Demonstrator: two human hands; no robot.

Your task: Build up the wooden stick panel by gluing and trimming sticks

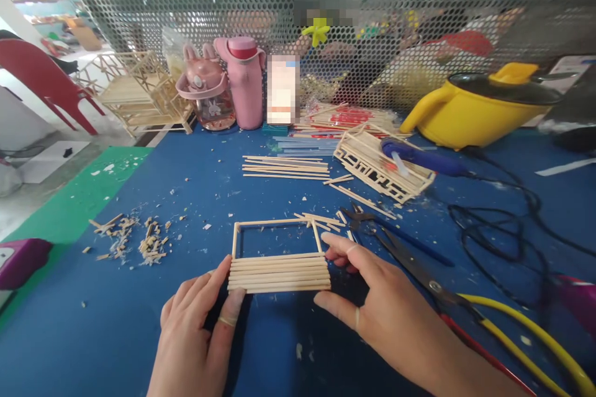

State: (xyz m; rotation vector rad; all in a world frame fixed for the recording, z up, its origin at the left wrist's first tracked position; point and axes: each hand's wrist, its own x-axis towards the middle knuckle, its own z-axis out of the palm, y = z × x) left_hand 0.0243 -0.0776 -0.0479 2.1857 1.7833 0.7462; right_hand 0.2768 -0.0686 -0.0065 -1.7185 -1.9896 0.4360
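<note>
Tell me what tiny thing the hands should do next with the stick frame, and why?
Maybe the right hand should fetch one loose stick from beyond the stick frame and lay it against the packed sticks. They fill only the near part; the far part is open, with blue table showing through. The left hand holds the left end, so could probably steady it.
</note>
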